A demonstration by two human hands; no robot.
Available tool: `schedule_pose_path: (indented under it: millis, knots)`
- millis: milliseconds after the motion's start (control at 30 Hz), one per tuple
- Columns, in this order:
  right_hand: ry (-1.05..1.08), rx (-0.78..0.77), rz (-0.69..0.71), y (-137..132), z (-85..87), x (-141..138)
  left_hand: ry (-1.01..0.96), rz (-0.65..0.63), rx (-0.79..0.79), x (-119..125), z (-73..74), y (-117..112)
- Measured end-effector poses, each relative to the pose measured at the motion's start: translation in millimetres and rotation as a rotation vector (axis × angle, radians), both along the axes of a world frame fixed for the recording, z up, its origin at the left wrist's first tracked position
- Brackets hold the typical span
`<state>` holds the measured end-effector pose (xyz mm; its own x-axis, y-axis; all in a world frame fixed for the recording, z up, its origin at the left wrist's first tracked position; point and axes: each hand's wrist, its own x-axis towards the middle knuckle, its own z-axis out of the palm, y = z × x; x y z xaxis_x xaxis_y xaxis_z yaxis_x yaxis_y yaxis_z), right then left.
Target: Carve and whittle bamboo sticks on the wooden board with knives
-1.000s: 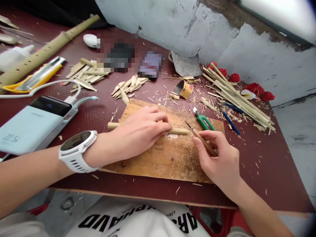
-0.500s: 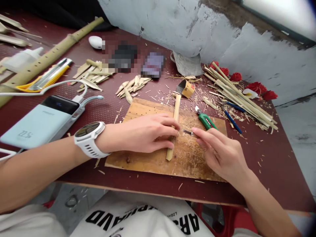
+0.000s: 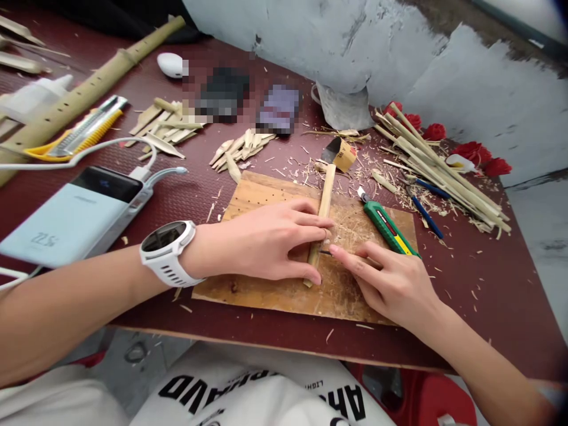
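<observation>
My left hand [image 3: 270,239], with a white watch on its wrist, holds a bamboo strip [image 3: 327,189] down on a worn wooden board [image 3: 261,296]. Its fingers lie across the strip, and the thumb presses near the strip's near end. My right hand [image 3: 390,278] pinches a small dark metal blade [image 3: 326,252] between thumb and fingers; most of it is hidden. The blade's tip reaches the right side of the strip, close to my left fingertips. A green utility knife [image 3: 384,223] lies on the board just beyond my right hand.
Split bamboo sticks [image 3: 444,171], blue-handled pliers [image 3: 426,217] and red flowers [image 3: 473,152] lie at the right by the wall. Curled sandpaper [image 3: 345,155] sits among shavings. To the left are a power bank [image 3: 66,213], a yellow cutter [image 3: 95,131], a bamboo flute [image 3: 89,89] and piles of bamboo slips [image 3: 242,151].
My right hand has moved left and brought the blade to the strip. The strip's far end has shifted slightly right, and the left hand still holds it.
</observation>
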<state>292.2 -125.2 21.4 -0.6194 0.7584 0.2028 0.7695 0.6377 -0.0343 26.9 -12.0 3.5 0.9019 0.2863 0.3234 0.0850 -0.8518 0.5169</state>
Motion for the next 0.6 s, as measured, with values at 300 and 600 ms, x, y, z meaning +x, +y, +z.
schedule_pose_path:
  millis: [300, 600]
  knots:
    - [-0.058, 0.085, 0.035, -0.6, -2.4, -1.1, 0.036, 0.001, 0.056, -0.1, -2.7, 0.6]
    - [-0.102, 0.099, 0.047, -4.4, -0.7, 0.8, 0.027, -0.007, -0.065, -0.6, -2.4, 1.3]
